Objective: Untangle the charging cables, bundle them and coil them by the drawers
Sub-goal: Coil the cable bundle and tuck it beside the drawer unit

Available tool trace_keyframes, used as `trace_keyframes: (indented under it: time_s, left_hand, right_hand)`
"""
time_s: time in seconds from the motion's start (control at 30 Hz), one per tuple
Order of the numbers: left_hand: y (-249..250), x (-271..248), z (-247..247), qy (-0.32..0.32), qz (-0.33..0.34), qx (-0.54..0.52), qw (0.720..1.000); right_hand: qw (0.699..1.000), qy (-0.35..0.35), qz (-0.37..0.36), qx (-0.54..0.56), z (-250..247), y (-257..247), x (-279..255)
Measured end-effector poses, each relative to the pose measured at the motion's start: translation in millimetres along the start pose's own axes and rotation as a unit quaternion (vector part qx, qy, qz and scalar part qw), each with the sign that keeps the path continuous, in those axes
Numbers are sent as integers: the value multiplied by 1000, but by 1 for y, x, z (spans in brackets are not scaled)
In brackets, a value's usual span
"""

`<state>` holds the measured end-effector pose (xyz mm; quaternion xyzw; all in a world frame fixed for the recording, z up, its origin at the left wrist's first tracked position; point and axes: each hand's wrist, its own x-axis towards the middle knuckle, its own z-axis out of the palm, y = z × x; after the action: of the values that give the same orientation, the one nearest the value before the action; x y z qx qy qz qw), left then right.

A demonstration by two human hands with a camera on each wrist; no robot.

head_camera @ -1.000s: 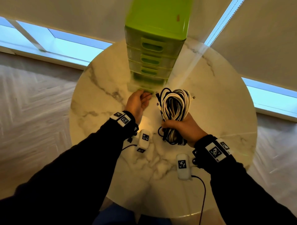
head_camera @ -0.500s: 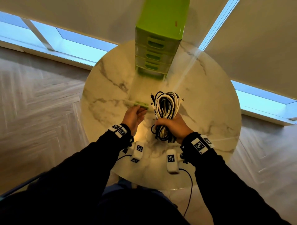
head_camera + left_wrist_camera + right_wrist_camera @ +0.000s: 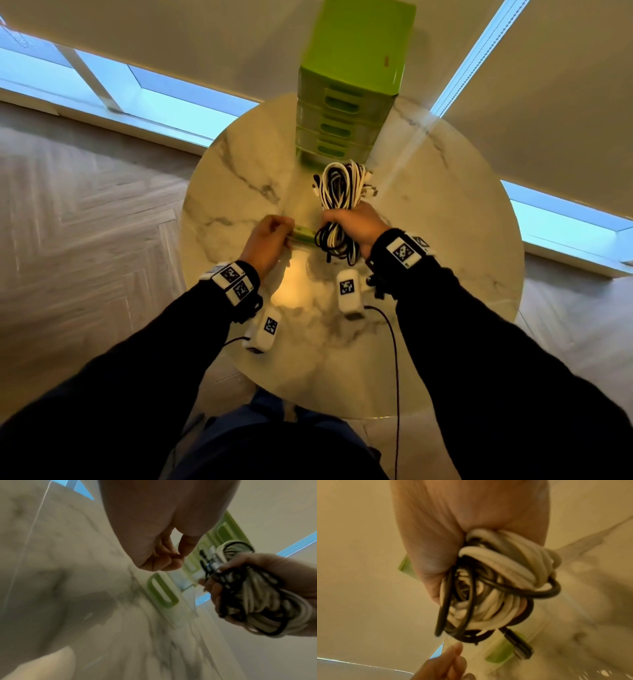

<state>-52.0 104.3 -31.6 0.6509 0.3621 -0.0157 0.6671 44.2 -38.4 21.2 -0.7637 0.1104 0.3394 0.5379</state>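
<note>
My right hand (image 3: 354, 222) grips a coiled bundle of white and black charging cables (image 3: 339, 192) round its middle, held over the round marble table (image 3: 445, 240). The loops and plugs point toward the green drawer unit (image 3: 346, 102) at the table's far edge. In the right wrist view the bundle (image 3: 496, 581) fills my fist, with one black plug hanging out. The bottom drawer (image 3: 304, 236) is pulled far out toward me. My left hand (image 3: 270, 240) has its fingers curled at the left end of the drawer front (image 3: 161, 592). The handle slot itself is empty.
Two white tagged camera units (image 3: 269, 329) (image 3: 349, 291) hang below my wrists over the near part of the table, each trailing a thin black wire. The table's near rim is close to my body. Wood floor and low window strips surround it.
My left hand has drawn the bottom drawer out of the unit toward me. My right hand has kept hold of the bundle, which now points closer to the unit. The head view has pulled back.
</note>
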Motion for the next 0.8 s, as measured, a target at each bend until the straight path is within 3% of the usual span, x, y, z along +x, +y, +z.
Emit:
trace_keyframes:
  time_s: [0.13,0.3,0.4,0.5,0.67,0.8]
  left_hand:
    - [13,41,-17,42,66,118,990]
    - [9,71,-37,-78,77,269,957]
    - [0,81,-44,-104,91,272,952]
    - [-3,87,-46,-116,104,288,945]
    - [0,92,-52,-132,122,334,925]
    - [24,97,-52,-156,135,369,906]
  right_hand:
    - [999,18,41,-1,24,-13,40]
    - [995,22,92,17,45,-18,76]
    - [995,20,96,37,58,-14,91]
    - [997,43,55,41,68,-3,105]
    - [995,82,26,-51,75,-4,107]
    - [975,100,-16,-199,70,-2,111]
